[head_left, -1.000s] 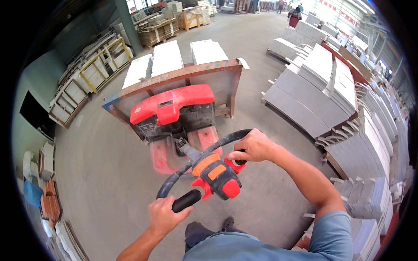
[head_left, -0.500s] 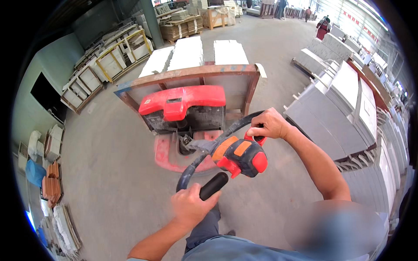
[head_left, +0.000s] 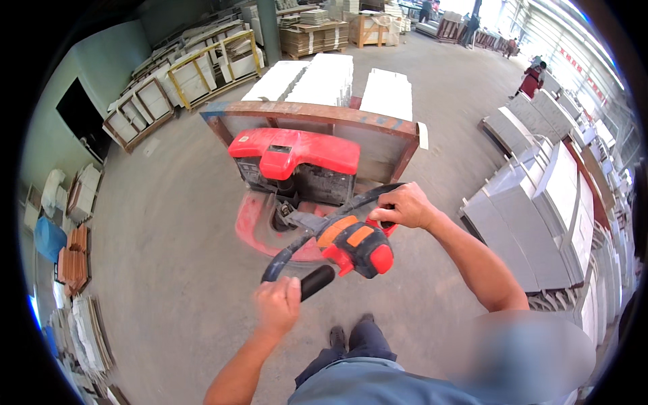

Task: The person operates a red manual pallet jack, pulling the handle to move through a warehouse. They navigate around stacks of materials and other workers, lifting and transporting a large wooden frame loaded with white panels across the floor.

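A red and black electric pallet truck [head_left: 317, 154] stands in front of me, its tiller reaching back toward my body. My right hand [head_left: 406, 206] is closed round the right grip of the tiller handle, beside the orange and black control head [head_left: 358, 244]. At the lower left of the handle, my left hand [head_left: 278, 305] is closed round the curved bar, next to the black grip [head_left: 317, 282]. Past the truck's body rises a brown-framed upright panel [head_left: 317, 112]. White slab stacks [head_left: 324, 75] sit beyond that panel.
Crated slabs in a yellow frame [head_left: 214, 69] line the far left. Leaning grey slabs [head_left: 523, 216] stand close on the right. A person in a red apron [head_left: 532, 79] is at the far right. A green pillar [head_left: 268, 30] and wooden crates [head_left: 373, 28] stand at the back.
The surroundings have shifted rightward in view. The tiller head has moved slightly left, with both hands still on the handle. Both my feet now show below it.
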A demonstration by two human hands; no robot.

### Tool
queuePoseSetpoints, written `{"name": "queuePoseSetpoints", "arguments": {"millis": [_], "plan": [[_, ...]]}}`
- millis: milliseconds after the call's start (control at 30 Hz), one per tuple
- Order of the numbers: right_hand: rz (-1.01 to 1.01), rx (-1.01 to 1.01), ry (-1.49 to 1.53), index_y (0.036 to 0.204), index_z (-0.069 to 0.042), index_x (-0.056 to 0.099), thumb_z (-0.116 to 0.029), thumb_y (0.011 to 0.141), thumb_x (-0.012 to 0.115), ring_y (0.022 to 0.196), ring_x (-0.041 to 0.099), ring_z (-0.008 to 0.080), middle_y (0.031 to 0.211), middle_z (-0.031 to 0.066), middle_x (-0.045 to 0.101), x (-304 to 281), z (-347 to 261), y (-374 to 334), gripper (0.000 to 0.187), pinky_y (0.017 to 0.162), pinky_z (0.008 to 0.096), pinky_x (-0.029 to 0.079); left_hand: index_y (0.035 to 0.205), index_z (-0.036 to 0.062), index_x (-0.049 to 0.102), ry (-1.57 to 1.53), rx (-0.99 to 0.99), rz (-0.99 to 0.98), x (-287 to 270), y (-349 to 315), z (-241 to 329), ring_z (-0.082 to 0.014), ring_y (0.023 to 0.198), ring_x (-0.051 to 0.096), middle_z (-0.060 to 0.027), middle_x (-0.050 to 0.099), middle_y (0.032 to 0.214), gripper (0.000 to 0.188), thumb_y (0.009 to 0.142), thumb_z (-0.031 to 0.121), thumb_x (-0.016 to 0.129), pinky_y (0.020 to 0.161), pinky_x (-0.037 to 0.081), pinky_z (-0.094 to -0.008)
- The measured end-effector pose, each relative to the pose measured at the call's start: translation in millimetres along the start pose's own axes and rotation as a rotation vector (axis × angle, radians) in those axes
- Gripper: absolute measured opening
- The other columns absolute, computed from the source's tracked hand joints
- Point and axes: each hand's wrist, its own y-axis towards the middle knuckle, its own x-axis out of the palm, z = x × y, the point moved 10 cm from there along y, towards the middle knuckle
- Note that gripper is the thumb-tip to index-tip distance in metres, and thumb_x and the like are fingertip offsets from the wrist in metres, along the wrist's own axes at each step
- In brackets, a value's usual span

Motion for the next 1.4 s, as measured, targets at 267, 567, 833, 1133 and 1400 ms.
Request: {"name": "queuePoseSetpoints", "arguments": {"millis": [267, 567, 833, 1133, 1400], "plan": [[-0.061, 0.040, -0.059, 0.066, -0.010, 0.072, -0.071, 0.087, 0.052, 0.060, 0.065, 0.0335, 0.059, 0.0139, 0.064, 17, -24, 16, 0.068, 0.058, 0.0434, 0.051, 0.083, -0.0026, 0.059, 0.031, -0.363, 0.277, -27, -24, -59, -0.0371, 0.090, 0.058, -0.0211, 0.060, 0.088, 0.024, 0.096, 0.015, 0.050, 0.083, 0.044, -0.0455], [-0.449, -0.044, 0.154, 0.087, -0.014, 0.076, -0.073, 0.094, 0.035, 0.070, 0.069, 0.0309, 0.074, 0.0153, 0.069, -3, 64, 96, 0.072, 0.069, 0.0390, 0.053, 0.098, 0.0004, 0.065, -0.503, -0.832, 0.742, 23, 57, -119, -0.0162, 0.094, 0.056, -0.0034, 0.061, 0.098, 0.021, 0.093, 0.020, 0.058, 0.088, 0.043, -0.0312], [-1.222, 0.291, 0.646, 0.094, 0.000, 0.065, -0.074, 0.096, 0.029, 0.061, 0.064, 0.0201, 0.072, 0.0115, 0.064, 32, 52, 144, 0.083, 0.060, 0.0309, 0.053, 0.098, -0.0054, 0.067, -0.723, -0.809, 0.697, 8, 125, -188, -0.0194, 0.098, 0.060, -0.0107, 0.066, 0.100, 0.025, 0.091, 0.018, 0.059, 0.089, 0.046, -0.0325], [-0.970, 0.336, 0.667, 0.098, -0.002, 0.064, -0.071, 0.098, 0.030, 0.053, 0.056, 0.0129, 0.065, 0.0051, 0.058, 46, 39, 208, 0.077, 0.050, 0.0273, 0.045, 0.088, -0.0033, 0.065, -0.712, -0.738, 0.520, 1, 207, -272, -0.0226, 0.100, 0.060, -0.0174, 0.059, 0.122, 0.019, 0.089, 0.014, 0.058, 0.081, 0.056, -0.0369], [-0.791, 0.489, 0.854, 0.082, -0.004, 0.061, -0.067, 0.098, 0.035, 0.052, 0.056, 0.0118, 0.064, 0.0051, 0.058, 113, 27, 239, 0.070, 0.047, 0.0273, 0.045, 0.089, -0.0009, 0.065, -0.934, -0.655, 0.380, 6, 262, -348, -0.0248, 0.117, 0.055, -0.0190, 0.052, 0.134, 0.017, 0.089, 0.013, 0.056, 0.089, 0.056, -0.0415]]}}
